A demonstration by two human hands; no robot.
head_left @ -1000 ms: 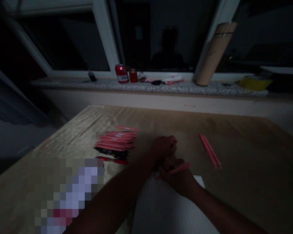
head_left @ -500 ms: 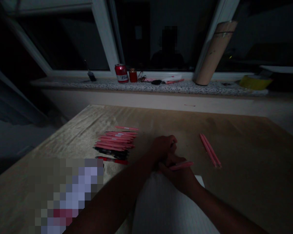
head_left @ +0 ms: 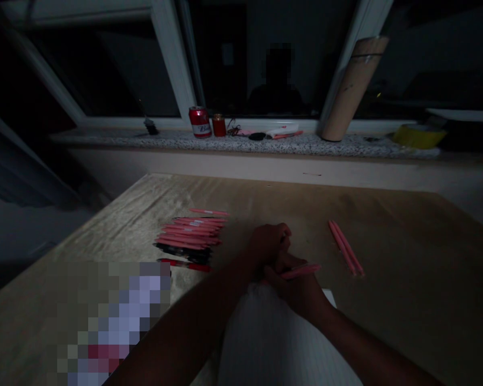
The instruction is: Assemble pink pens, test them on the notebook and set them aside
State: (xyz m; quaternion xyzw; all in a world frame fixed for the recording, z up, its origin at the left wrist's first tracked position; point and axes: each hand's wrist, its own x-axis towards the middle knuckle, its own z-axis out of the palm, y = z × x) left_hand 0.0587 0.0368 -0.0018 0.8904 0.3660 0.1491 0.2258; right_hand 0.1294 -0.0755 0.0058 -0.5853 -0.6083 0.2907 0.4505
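Observation:
Close together over the table's middle are my two hands. My right hand (head_left: pixel 300 287) is closed on a pink pen (head_left: pixel 304 272), whose end sticks out to the right. My left hand (head_left: pixel 268 241) sits just beyond it, fingers curled and touching or nearly touching the right; anything in its grip is hidden in the dim light. To the left lies a row of pink pens (head_left: pixel 191 231), with black pens (head_left: pixel 187 253) and a red pen (head_left: pixel 187 265) on the near side. Two more pink pens (head_left: pixel 346 247) lie side by side on the right.
A blurred-out object (head_left: pixel 124 316) lies at the table's left front. Behind the table (head_left: pixel 406 246), the windowsill (head_left: pixel 177 140) holds a red can (head_left: pixel 200 122), a small red jar (head_left: pixel 219 125), a tall cylinder (head_left: pixel 352 91) and yellow tape (head_left: pixel 418 136).
The pink pen in my right hand has shifted very slightly to the right. Both hands stay in nearly the same place, and the pens on the table have not moved.

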